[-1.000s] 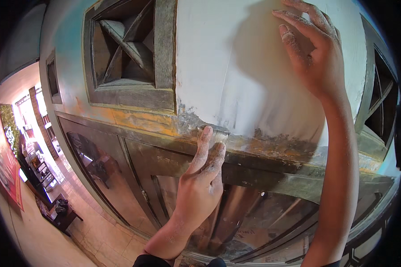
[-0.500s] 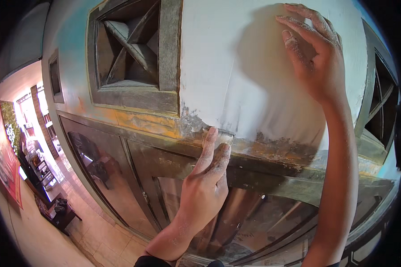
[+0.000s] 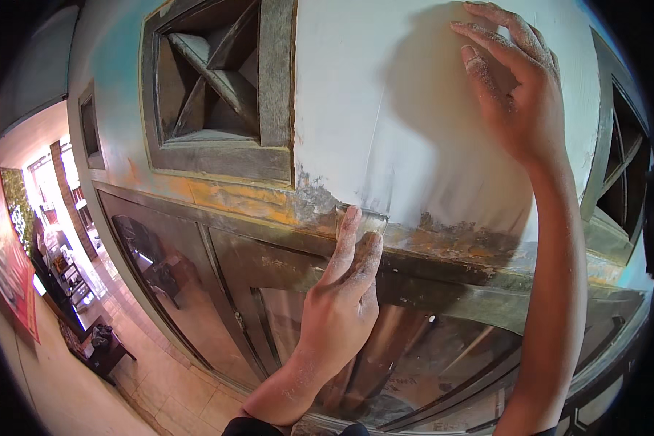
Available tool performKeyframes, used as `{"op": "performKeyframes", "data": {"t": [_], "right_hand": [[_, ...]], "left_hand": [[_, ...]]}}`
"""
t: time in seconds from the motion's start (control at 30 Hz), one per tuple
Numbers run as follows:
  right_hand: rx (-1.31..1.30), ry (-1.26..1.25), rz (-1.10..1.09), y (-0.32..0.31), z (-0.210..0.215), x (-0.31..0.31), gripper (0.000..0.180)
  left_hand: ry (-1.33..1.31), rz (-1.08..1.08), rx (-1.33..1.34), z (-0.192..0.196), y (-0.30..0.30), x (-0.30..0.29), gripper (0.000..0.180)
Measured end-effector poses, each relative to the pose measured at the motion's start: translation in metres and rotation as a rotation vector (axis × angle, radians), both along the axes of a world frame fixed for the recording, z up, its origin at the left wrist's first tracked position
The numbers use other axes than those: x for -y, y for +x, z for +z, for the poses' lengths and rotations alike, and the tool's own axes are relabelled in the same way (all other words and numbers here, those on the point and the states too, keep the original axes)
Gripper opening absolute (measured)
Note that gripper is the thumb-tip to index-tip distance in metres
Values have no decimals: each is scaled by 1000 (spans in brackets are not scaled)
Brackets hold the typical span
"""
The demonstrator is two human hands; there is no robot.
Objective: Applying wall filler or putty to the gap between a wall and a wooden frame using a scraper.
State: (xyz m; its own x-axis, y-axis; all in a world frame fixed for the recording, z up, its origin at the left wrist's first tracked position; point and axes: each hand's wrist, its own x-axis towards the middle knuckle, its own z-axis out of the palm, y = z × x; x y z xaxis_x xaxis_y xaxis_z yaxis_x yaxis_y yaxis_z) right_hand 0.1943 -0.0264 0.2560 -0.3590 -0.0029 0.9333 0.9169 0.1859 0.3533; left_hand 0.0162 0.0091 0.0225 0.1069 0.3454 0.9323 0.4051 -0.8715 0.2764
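Note:
My left hand (image 3: 341,298) is closed on a putty knife (image 3: 373,221), two fingers pressed along its flat, shiny blade; the handle is hidden by the hand. The blade's edge meets the bottom of the white wall panel (image 3: 341,109), just above a dark wooden ledge. Grey, flaking patches (image 3: 316,198) show beside the blade. Higher up on the right, my right hand (image 3: 519,83) is raised with fingers bent and apart, nothing in it. It is near the white panel and casts a shadow there; whether it touches cannot be told. Pale dust coats both hands.
A wooden vent frame with crossed slats (image 3: 214,80) juts out left of the panel; another vent (image 3: 618,163) is at the right. Below run dark-framed glass panes (image 3: 443,363). At far left a tiled floor (image 3: 174,392) leads past a small dark table (image 3: 107,356).
My left hand and the putty knife have slid slightly to the right along the panel's lower edge. My right hand stays in nearly the same place.

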Motion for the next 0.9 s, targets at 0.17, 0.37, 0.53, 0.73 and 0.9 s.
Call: {"op": "performKeyframes", "data": {"t": [0.17, 0.37, 0.53, 0.73, 0.9], "right_hand": [[16, -9, 6, -1, 0, 0, 28], [244, 194, -49, 37, 9, -26, 29], [228, 163, -25, 33, 7, -25, 28], [228, 181, -57, 34, 7, -26, 28], [206, 169, -58, 32, 5, -25, 29]], "left_hand": [[28, 4, -11, -5, 0, 0, 52], [-48, -52, -5, 1, 3, 4, 51], [-28, -12, -2, -4, 3, 5, 52], [5, 9, -11, 1, 6, 6, 54], [2, 4, -8, -9, 7, 6, 55]]}}
